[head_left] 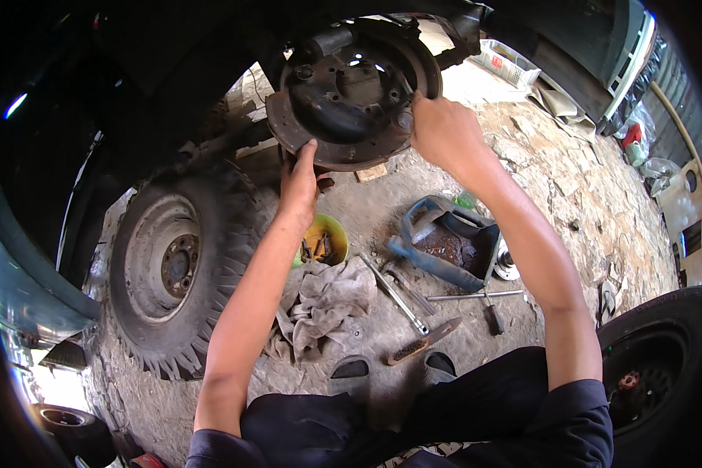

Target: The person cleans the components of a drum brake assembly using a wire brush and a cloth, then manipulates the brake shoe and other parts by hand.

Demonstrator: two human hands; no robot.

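Observation:
A dark, rusty brake backing plate (327, 132) hangs under the vehicle body at the top centre, with a cylindrical fitting (318, 45) at its upper part. My left hand (299, 187) grips the plate's lower left rim, thumb on its face and fingers behind it. My right hand (448, 132) is closed at the plate's right rim, beside a small round metal part (403, 120); what its fingers hold is hidden. Below lie a yellow bucket (329, 234) with small parts inside, a crumpled grey rag (331, 296), long metal bars (394, 292) and a wooden-backed brush (409, 351).
A loose wheel (157, 265) stands at left, another tyre (651, 351) at lower right. A cut blue plastic container (413, 261) with dark residue sits on the rough ground. A white crate (507, 64) and plastic bags (639, 132) are at upper right. My sandalled feet (351, 374) show below.

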